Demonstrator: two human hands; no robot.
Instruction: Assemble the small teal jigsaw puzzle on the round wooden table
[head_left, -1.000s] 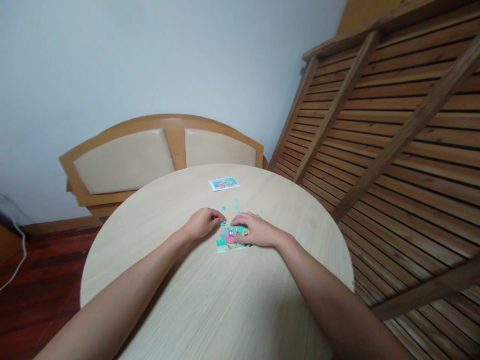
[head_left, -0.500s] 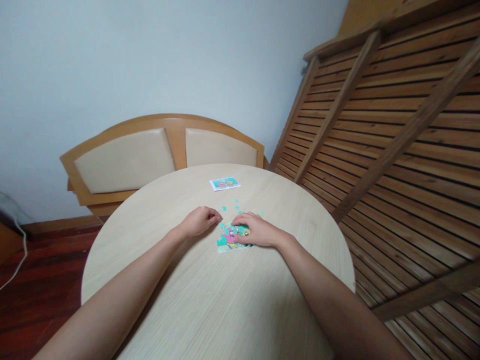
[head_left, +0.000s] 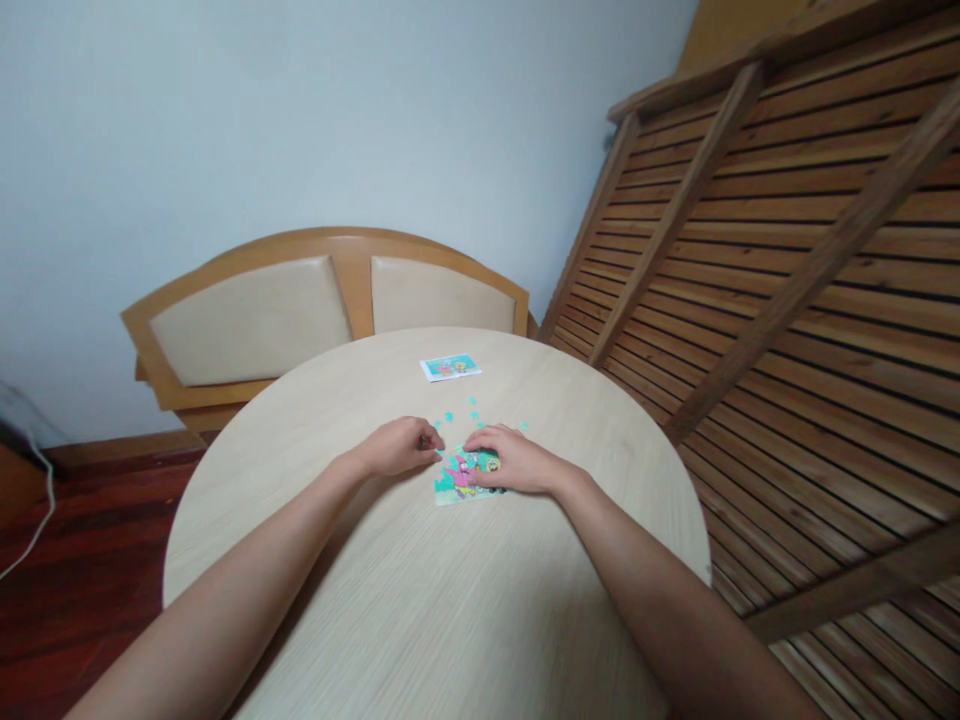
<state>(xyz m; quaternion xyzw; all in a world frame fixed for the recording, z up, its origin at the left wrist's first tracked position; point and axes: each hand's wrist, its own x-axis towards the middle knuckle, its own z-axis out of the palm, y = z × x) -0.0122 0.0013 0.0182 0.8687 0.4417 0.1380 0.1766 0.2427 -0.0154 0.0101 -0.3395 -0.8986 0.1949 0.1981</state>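
Round table point(head_left: 420, 600) carries everything. Right hand point(head_left: 521, 462) rests over puzzle's point(head_left: 460, 477) right side, grip spread loose. Left hand point(head_left: 397, 445) just beside its left edge, fingers bent; can't tell if that grip pinches a piece. Puzzle partly built, SpongeBob art. Matching card point(head_left: 450, 367) beyond, lettering unreadable. Loose teal pieces point(head_left: 449, 416) between.

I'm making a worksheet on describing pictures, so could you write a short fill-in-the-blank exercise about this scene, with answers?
1. The person's ____ hand lies over part of the puzzle.
2. The printed card shows a yellow figure beside a ____ one.
3. The tabletop has a curved edge, and its shape is ____.
4. The slatted panel at the right of the view is made of ____.

Missing words: right; pink; round; wood.
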